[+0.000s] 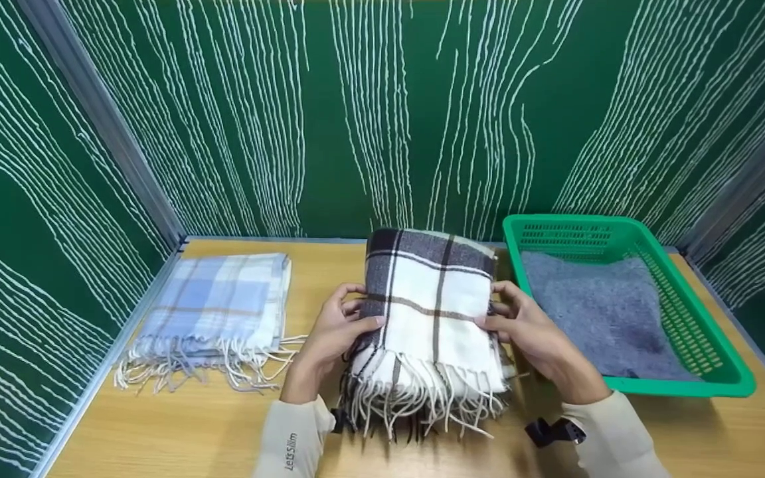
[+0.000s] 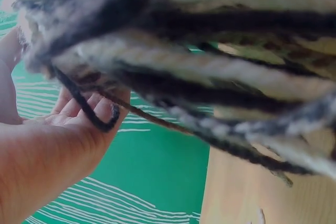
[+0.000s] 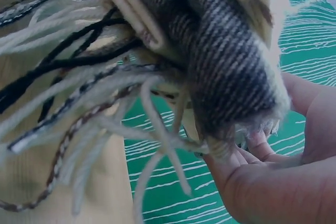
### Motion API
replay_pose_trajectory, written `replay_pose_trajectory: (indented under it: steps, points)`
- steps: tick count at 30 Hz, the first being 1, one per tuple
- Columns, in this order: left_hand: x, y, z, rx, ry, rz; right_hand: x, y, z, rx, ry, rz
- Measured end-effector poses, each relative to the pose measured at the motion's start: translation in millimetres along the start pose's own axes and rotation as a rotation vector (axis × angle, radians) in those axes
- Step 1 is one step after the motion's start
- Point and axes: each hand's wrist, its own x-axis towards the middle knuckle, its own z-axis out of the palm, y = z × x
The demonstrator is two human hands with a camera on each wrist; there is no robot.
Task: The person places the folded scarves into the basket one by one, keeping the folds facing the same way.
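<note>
A folded plaid scarf (image 1: 432, 292) in white, dark brown and black, with long fringe at its near end, is held in the middle of the head view. My left hand (image 1: 337, 326) grips its left edge, thumb on top and fingers beneath. The right hand (image 1: 532, 326) grips the opposite edge the same way. Fringe strands (image 2: 220, 66) fill much of the left wrist view and partly cover that hand. In the right wrist view, the scarf's folded layers (image 3: 231, 66) show beside the right hand (image 3: 273, 177).
A folded blue and white plaid scarf (image 1: 213, 299) with fringe lies on the wooden table (image 1: 176, 431) at left. At right stands a green plastic basket (image 1: 731, 372) with a grey folded cloth (image 1: 601, 312) inside. Green panels with white lines (image 1: 422, 133) enclose the table's back and sides.
</note>
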Motion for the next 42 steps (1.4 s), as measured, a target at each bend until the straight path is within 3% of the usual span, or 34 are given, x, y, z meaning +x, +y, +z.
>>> replay_pose_trajectory:
  steps: [42]
  points:
    - [10.9,12.5,61.1,-0.042,-0.083,0.057,-31.5,-19.7,-64.0,-0.064,0.017,-0.021]
